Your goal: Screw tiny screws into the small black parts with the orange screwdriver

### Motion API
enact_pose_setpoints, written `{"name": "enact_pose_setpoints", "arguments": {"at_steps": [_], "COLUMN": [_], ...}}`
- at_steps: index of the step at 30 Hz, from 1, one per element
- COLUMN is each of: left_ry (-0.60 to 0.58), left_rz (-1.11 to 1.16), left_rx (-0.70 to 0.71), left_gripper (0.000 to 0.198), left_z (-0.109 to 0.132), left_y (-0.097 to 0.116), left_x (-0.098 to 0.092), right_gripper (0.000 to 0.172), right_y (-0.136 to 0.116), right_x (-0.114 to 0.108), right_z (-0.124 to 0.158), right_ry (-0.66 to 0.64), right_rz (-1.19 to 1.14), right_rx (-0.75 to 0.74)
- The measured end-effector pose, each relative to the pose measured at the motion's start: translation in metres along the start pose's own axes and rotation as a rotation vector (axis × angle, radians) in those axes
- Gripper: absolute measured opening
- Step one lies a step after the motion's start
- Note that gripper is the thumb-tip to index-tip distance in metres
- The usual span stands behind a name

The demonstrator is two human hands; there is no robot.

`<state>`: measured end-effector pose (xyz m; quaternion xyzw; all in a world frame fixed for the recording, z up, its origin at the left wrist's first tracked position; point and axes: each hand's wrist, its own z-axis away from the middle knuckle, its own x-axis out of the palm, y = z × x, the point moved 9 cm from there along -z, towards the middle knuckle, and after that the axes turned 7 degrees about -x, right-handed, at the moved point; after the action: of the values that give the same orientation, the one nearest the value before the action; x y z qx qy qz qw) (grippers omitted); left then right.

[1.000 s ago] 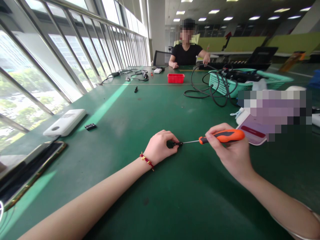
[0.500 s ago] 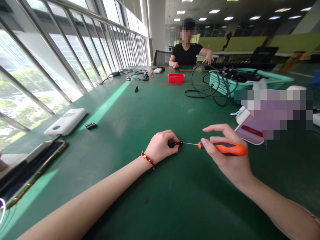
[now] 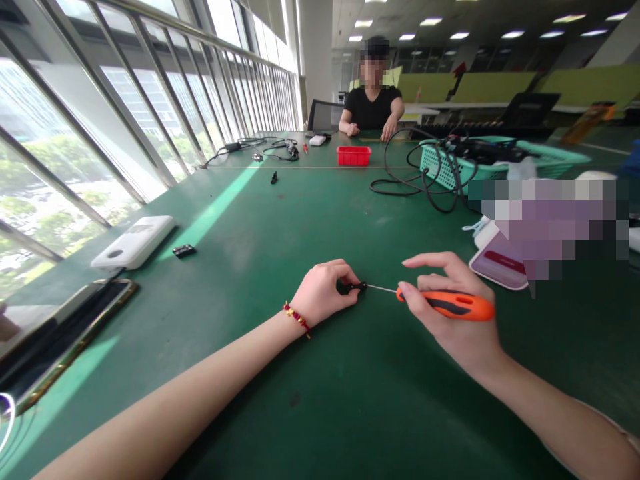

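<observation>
My left hand (image 3: 327, 288) rests on the green table (image 3: 280, 413), its fingers closed around a small black part (image 3: 356, 287). Most of that part is hidden by the fingers, so I cannot tell its kind. In my right hand (image 3: 457, 313) lies a screwdriver (image 3: 463, 305) with an orange and black handle, gripped between thumb and fingers while the index finger is raised off it. The thin metal shaft points left, and its tip meets the black part at my left fingertips.
Left lie a black block (image 3: 184, 251), a white power bank (image 3: 134, 243) and a phone (image 3: 75, 333). Ahead are a small black piece (image 3: 274, 178), a red box (image 3: 353, 157) and cables (image 3: 280, 148). A teal basket (image 3: 440, 167) and a pinkish phone (image 3: 500, 263) are right. A person (image 3: 373, 107) sits opposite.
The screwdriver handle has turned in my right hand and its rear end sits slightly lower. My left hand stays put. The person opposite has lowered an arm toward the table.
</observation>
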<state>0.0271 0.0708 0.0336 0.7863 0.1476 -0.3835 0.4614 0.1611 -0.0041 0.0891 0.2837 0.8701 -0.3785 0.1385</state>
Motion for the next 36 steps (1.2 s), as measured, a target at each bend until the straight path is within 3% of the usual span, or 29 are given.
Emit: {"name": "enact_pose_setpoints", "arguments": {"at_steps": [7, 13, 20, 26, 28, 33, 36], "left_ry": [0.009, 0.046, 0.093, 0.09, 0.091, 0.095, 0.087], "left_rz": [-0.016, -0.049, -0.128, -0.141, -0.143, -0.143, -0.139], "left_rx": [-0.011, -0.055, -0.064, -0.06, -0.056, -0.054, -0.06], "left_gripper": [0.005, 0.006, 0.005, 0.005, 0.005, 0.005, 0.005], "left_z": [0.0, -0.001, -0.001, -0.001, -0.001, -0.001, -0.001], "left_y": [0.001, -0.004, -0.004, -0.002, -0.002, -0.002, -0.003], "left_x": [-0.001, -0.005, -0.009, -0.008, -0.008, -0.009, -0.008], "right_gripper": [0.048, 0.014, 0.042, 0.015, 0.018, 0.05, 0.037], "right_y": [0.004, 0.003, 0.011, 0.013, 0.008, 0.008, 0.011], "right_x": [-0.008, 0.0, 0.0, 0.004, 0.001, -0.002, 0.004], "right_z": [-0.002, -0.001, -0.002, 0.001, 0.0, 0.0, 0.001], "right_ry": [0.138, 0.014, 0.106, 0.006, 0.044, 0.117, 0.041], "right_rz": [-0.108, -0.001, -0.151, -0.058, -0.062, -0.149, -0.121], "right_rx": [-0.031, 0.032, 0.037, 0.13, 0.083, 0.018, 0.068]}}
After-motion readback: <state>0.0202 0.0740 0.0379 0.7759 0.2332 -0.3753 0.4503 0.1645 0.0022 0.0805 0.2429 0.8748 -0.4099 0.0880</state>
